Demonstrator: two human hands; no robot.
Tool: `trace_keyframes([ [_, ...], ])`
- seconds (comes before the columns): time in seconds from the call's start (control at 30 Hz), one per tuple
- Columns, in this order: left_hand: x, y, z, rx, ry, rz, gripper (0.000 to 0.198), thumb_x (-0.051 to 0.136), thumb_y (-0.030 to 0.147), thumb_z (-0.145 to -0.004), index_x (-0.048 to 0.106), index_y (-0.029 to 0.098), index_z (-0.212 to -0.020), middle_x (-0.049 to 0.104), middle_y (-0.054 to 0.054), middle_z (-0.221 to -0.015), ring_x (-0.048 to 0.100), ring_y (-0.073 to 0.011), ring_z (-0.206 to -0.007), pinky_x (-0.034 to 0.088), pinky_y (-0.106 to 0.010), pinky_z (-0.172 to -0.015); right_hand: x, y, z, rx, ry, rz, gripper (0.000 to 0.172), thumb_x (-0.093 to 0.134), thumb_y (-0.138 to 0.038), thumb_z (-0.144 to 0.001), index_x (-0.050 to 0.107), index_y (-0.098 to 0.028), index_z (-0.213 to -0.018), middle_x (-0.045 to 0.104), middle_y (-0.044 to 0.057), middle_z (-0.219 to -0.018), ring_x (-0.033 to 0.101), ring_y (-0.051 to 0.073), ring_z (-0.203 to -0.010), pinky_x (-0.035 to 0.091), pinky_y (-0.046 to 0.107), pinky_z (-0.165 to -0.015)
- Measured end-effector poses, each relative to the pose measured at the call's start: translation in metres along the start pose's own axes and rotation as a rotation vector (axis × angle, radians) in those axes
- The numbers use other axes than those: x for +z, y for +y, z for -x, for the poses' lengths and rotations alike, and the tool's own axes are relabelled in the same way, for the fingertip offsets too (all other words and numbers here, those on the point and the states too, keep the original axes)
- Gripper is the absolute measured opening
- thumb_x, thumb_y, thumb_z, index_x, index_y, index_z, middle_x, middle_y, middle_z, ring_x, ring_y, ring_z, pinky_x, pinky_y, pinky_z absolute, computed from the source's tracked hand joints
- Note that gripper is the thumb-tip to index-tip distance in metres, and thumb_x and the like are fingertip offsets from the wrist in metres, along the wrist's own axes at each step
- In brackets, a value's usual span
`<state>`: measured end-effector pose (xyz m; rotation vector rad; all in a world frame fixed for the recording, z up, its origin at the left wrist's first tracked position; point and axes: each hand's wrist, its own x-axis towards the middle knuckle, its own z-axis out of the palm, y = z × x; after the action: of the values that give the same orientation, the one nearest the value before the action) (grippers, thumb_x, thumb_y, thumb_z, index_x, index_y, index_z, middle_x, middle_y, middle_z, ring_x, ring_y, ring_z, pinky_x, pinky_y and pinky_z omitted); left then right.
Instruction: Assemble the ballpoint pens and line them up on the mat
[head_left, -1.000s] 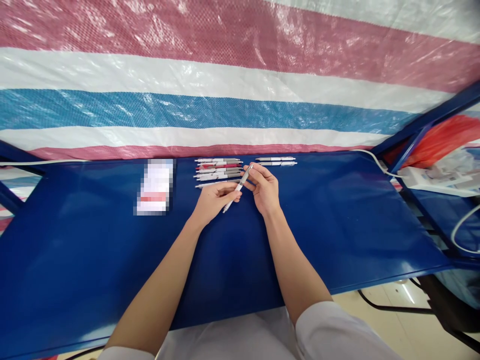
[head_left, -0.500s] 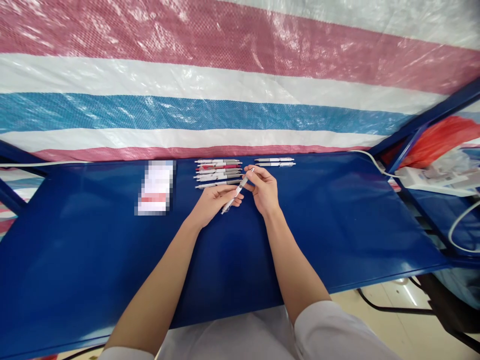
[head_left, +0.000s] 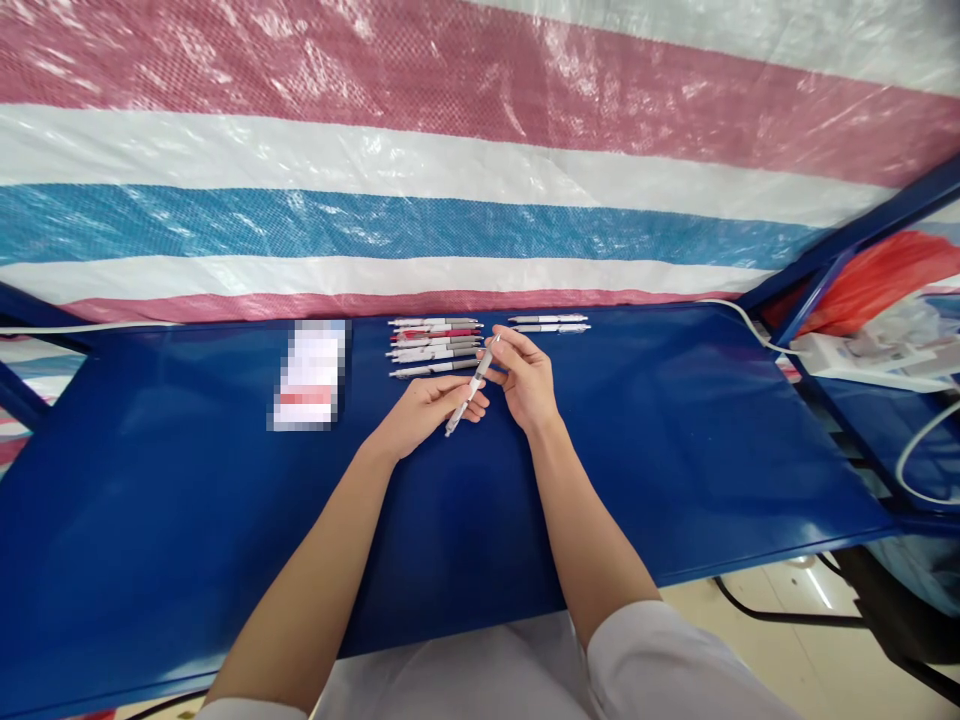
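Observation:
A white and grey pen (head_left: 472,390) is held aslant between my two hands, its clip end low and its tip end up to the right. My left hand (head_left: 426,410) pinches the pen's lower barrel between thumb and fingers. With closed fingertips, my right hand (head_left: 527,375) grips the upper end near the tip. Just beyond my hands, several pens (head_left: 431,353) lie in a stacked row, one of them red, the others white and grey. Two more pens (head_left: 551,322) lie side by side at the back, to the right.
The blue table (head_left: 675,450) reaches from side to side. A blurred-out white and red item (head_left: 309,375) lies to the left. Striped plastic sheeting (head_left: 420,230) hangs along the back edge. A white cable (head_left: 742,318), a white box (head_left: 862,365) and a red bag (head_left: 892,275) are at the right.
The pen has turned slightly steeper between my hands, its clip end a little lower. Both hands keep their hold, and the pens on the table stay in place.

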<state>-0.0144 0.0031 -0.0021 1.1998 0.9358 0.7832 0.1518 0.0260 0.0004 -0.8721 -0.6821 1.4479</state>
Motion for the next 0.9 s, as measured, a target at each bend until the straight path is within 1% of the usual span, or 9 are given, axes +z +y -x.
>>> trace_keyframes([
  [0.1, 0.0013, 0.0006, -0.0003, -0.001, 0.022, 0.008, 0.038, 0.07, 0.048, -0.085, 0.075, 0.016, -0.106, 0.076, -0.011, -0.093, 0.072, -0.0217, -0.079, 0.059, -0.039, -0.081, 0.0008, 0.0004, -0.0001, -0.003, 0.02, 0.008, 0.028, 0.082, -0.032, -0.065, 0.073, -0.025, -0.09, 0.076, -0.003, -0.085, 0.072, 0.015, -0.076, 0.061, 0.025, -0.062],
  [0.3, 0.0072, -0.0008, -0.0032, 0.093, 0.187, -0.037, 0.045, 0.08, 0.042, -0.074, 0.072, 0.017, -0.11, 0.077, -0.008, -0.097, 0.072, -0.0214, -0.081, 0.058, -0.04, -0.085, 0.0011, 0.0023, -0.0008, -0.044, 0.063, 0.017, 0.026, 0.083, -0.032, -0.065, 0.072, -0.024, -0.087, 0.076, -0.003, -0.084, 0.071, 0.014, -0.076, 0.061, 0.024, -0.064],
  [0.4, 0.0083, -0.0013, -0.0036, 0.108, 0.22, -0.088, 0.044, 0.078, 0.045, -0.076, 0.071, 0.016, -0.108, 0.076, -0.008, -0.097, 0.072, -0.0207, -0.078, 0.059, -0.039, -0.083, 0.002, 0.0027, -0.0003, -0.052, 0.064, 0.016, 0.027, 0.084, -0.032, -0.063, 0.073, -0.024, -0.086, 0.075, -0.003, -0.084, 0.071, 0.013, -0.076, 0.061, 0.023, -0.064],
  [0.53, 0.0065, 0.0, -0.0022, 0.124, 0.166, -0.186, 0.043, 0.069, 0.05, -0.084, 0.072, 0.016, -0.11, 0.076, -0.009, -0.093, 0.072, -0.0212, -0.078, 0.059, -0.038, -0.081, 0.0028, 0.0026, 0.0004, -0.075, 0.064, 0.036, 0.028, 0.086, -0.031, -0.06, 0.071, -0.024, -0.083, 0.072, -0.005, -0.083, 0.068, 0.011, -0.072, 0.06, 0.022, -0.061],
  [0.63, 0.0038, 0.0009, -0.0006, 0.101, 0.114, -0.215, 0.042, 0.065, 0.05, -0.087, 0.071, 0.016, -0.11, 0.075, -0.009, -0.091, 0.072, -0.0219, -0.079, 0.058, -0.038, -0.08, 0.0035, 0.0004, 0.0019, -0.08, 0.072, 0.074, 0.027, 0.086, -0.03, -0.06, 0.071, -0.023, -0.081, 0.072, -0.004, -0.08, 0.068, 0.011, -0.07, 0.06, 0.022, -0.06],
  [0.77, 0.0008, 0.0016, 0.0007, 0.078, 0.047, -0.152, 0.038, 0.065, 0.048, -0.087, 0.071, 0.017, -0.109, 0.075, -0.008, -0.092, 0.071, -0.0205, -0.077, 0.058, -0.037, -0.079, 0.0044, -0.0026, 0.0041, -0.073, 0.051, 0.073, 0.024, 0.084, -0.027, -0.062, 0.073, -0.023, -0.083, 0.074, -0.003, -0.079, 0.071, 0.013, -0.072, 0.06, 0.023, -0.06],
  [0.9, 0.0002, 0.0046, 0.0014, 0.039, -0.001, -0.071, 0.035, 0.066, 0.049, -0.087, 0.072, 0.017, -0.102, 0.075, -0.008, -0.09, 0.071, -0.0197, -0.075, 0.059, -0.035, -0.077, 0.003, -0.002, 0.003, -0.067, 0.04, 0.043, 0.024, 0.084, -0.027, -0.061, 0.075, -0.023, -0.083, 0.077, -0.001, -0.081, 0.073, 0.016, -0.075, 0.061, 0.026, -0.06],
])
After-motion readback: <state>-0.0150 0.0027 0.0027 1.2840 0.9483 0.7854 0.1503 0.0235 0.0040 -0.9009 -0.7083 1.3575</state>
